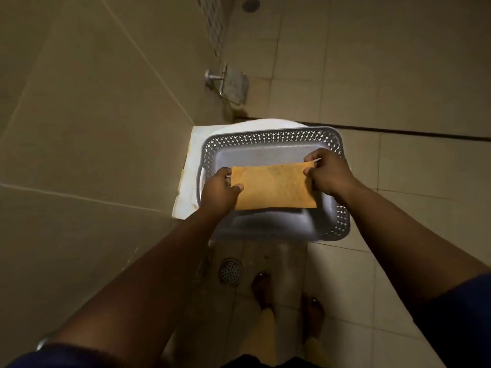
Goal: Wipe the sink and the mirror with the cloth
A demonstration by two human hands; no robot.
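Both hands hold the orange cloth (273,187) by its upper corners: left hand (220,191) in a narrow pinch grip on the left edge, thumb on top of the fabric, fingers behind; right hand (328,172) in a narrow pinch grip on the top right corner, thumb and forefinger closed on it. Cloth is folded into a flat rectangle, stretched between the hands, lower edge hanging free. It sits above the interior of a grey plastic basket (268,140) with perforated lattice walls; cannot tell if the lower edge touches the basket floor. Basket rests on a white toilet (187,187), which shows at its left and far sides. Beige tiled wall to the left carries a metal toilet-paper holder (231,83), no roll visible on it. Round floor drain (230,270) just in front of the toilet, near the person's bare feet (261,288) on the tiled floor. Dark blue sleeves at the frame's bottom corners.
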